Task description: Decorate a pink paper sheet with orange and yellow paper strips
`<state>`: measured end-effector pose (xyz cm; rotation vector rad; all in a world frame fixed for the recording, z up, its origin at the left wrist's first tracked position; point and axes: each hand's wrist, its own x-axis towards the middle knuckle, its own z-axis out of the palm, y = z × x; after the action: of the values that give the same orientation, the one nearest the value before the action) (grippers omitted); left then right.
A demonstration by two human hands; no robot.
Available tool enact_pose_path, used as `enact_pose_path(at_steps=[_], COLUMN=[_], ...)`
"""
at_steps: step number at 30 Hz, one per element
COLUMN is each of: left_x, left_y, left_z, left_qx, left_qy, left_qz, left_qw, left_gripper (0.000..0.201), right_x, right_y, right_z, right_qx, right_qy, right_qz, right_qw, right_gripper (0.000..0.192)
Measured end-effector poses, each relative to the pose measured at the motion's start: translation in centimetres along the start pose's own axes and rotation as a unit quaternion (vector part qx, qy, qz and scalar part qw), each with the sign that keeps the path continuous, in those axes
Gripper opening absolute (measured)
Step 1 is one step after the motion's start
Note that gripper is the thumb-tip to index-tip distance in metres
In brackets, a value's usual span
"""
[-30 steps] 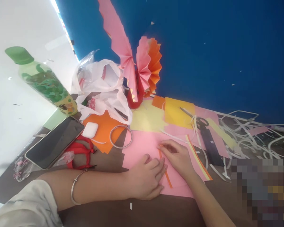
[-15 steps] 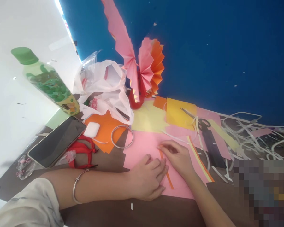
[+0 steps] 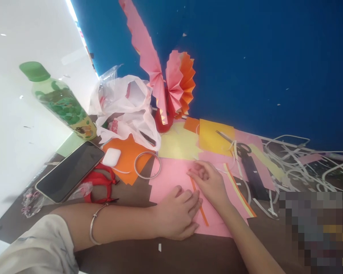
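Note:
A narrow orange paper strip (image 3: 204,215) lies slantwise on a pink paper sheet (image 3: 171,171). My left hand (image 3: 177,213) rests on the sheet from the left, fingers extended and lying over the strip's middle, which they partly cover. At the strip's upper end is my right hand (image 3: 211,182), its thumb and fingertips closed in a pinch on it; the exact contact is small and partly hidden. Along the sheet's right edge run orange and yellow paper edges (image 3: 240,190). A silver bangle (image 3: 148,177) overlaps the sheet's upper left corner.
Scissors (image 3: 241,148) lie behind my right hand, near a dark flat bar (image 3: 255,175) and tangled white strips (image 3: 297,163). Left are a phone (image 3: 70,171), white case (image 3: 111,157) and tilted-looking green bottle (image 3: 63,102). Plastic bags (image 3: 125,95) and folded pink paper fans (image 3: 175,78) stand behind.
My right thumb and fingertips have shifted slightly up and left at the strip's top end. My left hand stays almost in place. The view has tilted a little.

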<state>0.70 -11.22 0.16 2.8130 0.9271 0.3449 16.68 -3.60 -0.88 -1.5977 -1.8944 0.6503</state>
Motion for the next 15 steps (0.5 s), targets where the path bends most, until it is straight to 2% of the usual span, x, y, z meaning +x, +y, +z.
enact_pose_path(at_steps=[6,9,13,15], left_x=[-0.1,-0.1,-0.1,-0.1], left_y=[0.0,-0.1,-0.2,-0.3], left_z=[0.3,0.3,0.2,0.1], left_qx=[0.002,0.008,0.006,0.002], left_qy=[0.006,0.008,0.026,0.035], left_qz=[0.007,0.01,0.005,-0.002], left_qw=[1.0,1.0,1.0,0.999], left_gripper=[0.057,0.056,0.053,0.049], right_x=[1.5,2.2,1.5,0.0], right_y=[-0.3,-0.7,-1.4,-1.2], right_z=[0.8,0.6,-2.3,-4.3], right_qx=[-0.029,-0.006,0.145,0.152], right_qy=[0.002,-0.003,-0.035,-0.012], right_qz=[0.018,0.047,0.067,0.057], right_qw=[0.999,0.999,0.986,0.987], right_gripper=[0.035,0.036,0.039,0.035])
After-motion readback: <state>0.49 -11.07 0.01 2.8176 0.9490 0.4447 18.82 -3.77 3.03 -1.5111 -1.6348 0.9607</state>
